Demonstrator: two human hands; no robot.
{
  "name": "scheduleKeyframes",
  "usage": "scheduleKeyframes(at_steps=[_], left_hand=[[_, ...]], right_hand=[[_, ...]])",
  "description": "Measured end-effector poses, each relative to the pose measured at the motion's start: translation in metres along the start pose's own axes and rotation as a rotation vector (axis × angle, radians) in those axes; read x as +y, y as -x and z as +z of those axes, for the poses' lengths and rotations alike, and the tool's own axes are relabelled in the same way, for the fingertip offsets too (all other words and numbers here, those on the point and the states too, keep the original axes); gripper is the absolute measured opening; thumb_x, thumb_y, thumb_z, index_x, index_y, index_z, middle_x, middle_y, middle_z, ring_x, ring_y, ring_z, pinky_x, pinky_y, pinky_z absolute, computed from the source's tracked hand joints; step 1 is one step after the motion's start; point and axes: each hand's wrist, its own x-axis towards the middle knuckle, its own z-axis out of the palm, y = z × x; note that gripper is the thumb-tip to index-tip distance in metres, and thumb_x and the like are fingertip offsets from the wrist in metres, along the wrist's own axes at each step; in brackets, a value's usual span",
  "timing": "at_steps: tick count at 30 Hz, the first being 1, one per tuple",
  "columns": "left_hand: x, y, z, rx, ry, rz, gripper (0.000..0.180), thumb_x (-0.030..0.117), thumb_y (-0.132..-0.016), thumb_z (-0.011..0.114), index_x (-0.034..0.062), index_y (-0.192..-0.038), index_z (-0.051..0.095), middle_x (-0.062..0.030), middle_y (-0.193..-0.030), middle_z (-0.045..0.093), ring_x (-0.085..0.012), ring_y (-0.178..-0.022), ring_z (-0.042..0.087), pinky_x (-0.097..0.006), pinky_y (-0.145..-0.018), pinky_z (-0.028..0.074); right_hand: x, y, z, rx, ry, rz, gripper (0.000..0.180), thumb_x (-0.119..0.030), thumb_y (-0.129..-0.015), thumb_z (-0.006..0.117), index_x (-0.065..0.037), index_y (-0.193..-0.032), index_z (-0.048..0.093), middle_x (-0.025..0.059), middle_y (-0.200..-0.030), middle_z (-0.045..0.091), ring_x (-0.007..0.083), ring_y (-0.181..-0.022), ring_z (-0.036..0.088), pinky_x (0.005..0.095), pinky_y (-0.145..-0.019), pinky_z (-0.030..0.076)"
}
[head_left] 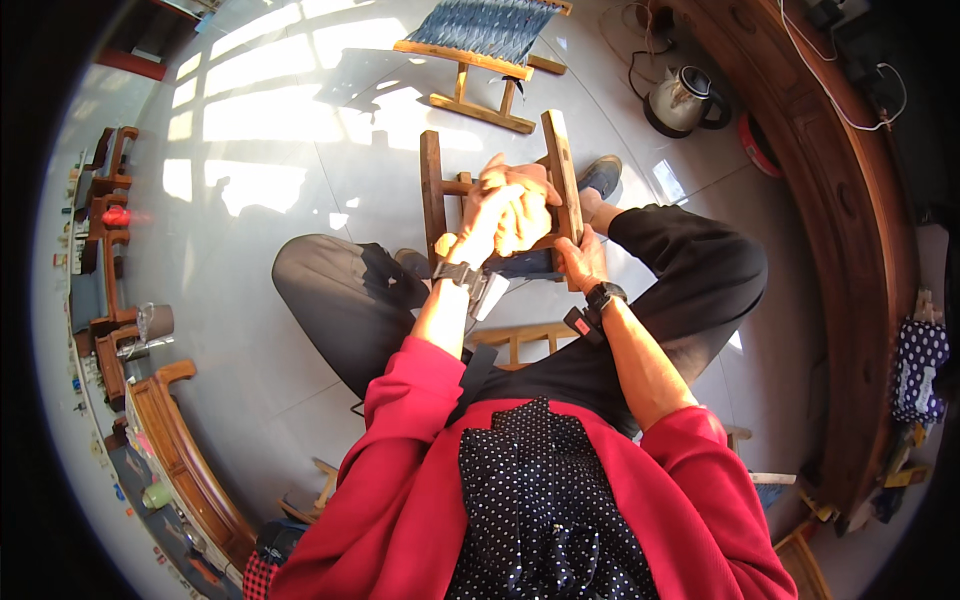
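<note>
A wooden folding-stool frame (562, 165) stands between my knees, its two side rails pointing away from me. My left hand (487, 212) is closed on a crumpled tan bundle (522, 215) that looks like cloth, pressed near the inner side of the right rail. The bundle covers part of the frame's crossbars. Fingers of my right hand (582, 260) wrap around the near part of the right rail. Dark blue material (525, 264) shows low in the frame, partly hidden by my wrists.
Beyond the frame, a folding stool with a blue woven seat (490, 30) stands on the tiled floor. An electric kettle (680, 103) sits at the far right, by a long wooden cabinet (800, 130). Wooden chairs (165, 440) line the left side. My shoe (600, 175) is close to the frame.
</note>
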Motion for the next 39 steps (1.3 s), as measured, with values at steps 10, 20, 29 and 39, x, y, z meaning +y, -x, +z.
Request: scheduleKeyframes(at_steps=[10, 20, 29, 39], left_hand=[[-0.022, 0.006, 0.102, 0.286, -0.493, -0.133, 0.048, 0.014, -0.082, 0.081, 0.0098, -0.126, 0.060, -0.0155, -0.133, 0.046, -0.0370, -0.126, 0.051, -0.044, -0.106, 0.047], [-0.044, -0.108, 0.062, 0.286, -0.460, -0.144, 0.018, 0.022, -0.087, 0.075, 0.0065, -0.093, 0.068, -0.0097, -0.091, 0.063, -0.0264, -0.092, 0.062, -0.038, -0.080, 0.049], [-0.005, -0.017, 0.081, 0.218, -0.547, -0.162, 0.052, 0.019, -0.081, 0.082, 0.0098, -0.126, 0.058, -0.0142, -0.112, 0.051, -0.0347, -0.108, 0.056, -0.043, -0.091, 0.050], [-0.028, -0.098, 0.053, 0.182, -0.284, -0.071, 0.009, 0.010, -0.089, 0.073, 0.0084, -0.097, 0.069, -0.0046, -0.077, 0.061, -0.0188, -0.067, 0.060, -0.034, -0.059, 0.050]], right_hand=[[-0.007, 0.006, 0.003, 0.021, 0.008, -0.050, 0.048, -0.026, -0.079, 0.083, 0.000, -0.111, 0.058, 0.0117, -0.079, 0.071, 0.0175, -0.058, 0.067, 0.0336, -0.053, 0.054], [-0.020, 0.000, 0.006, 0.003, 0.029, -0.043, 0.037, -0.011, -0.076, 0.068, 0.001, -0.110, 0.056, 0.0136, -0.071, 0.066, 0.0226, -0.057, 0.066, 0.0383, -0.055, 0.054], [-0.018, 0.005, 0.011, 0.007, -0.031, -0.053, 0.039, -0.016, -0.081, 0.072, 0.000, -0.113, 0.056, 0.0137, -0.075, 0.069, 0.0209, -0.056, 0.066, 0.0365, -0.053, 0.053], [-0.019, 0.002, 0.006, -0.050, -0.056, -0.026, 0.044, -0.011, -0.078, 0.067, 0.000, -0.118, 0.055, 0.0098, -0.076, 0.065, 0.0173, -0.054, 0.062, 0.0343, -0.051, 0.053]])
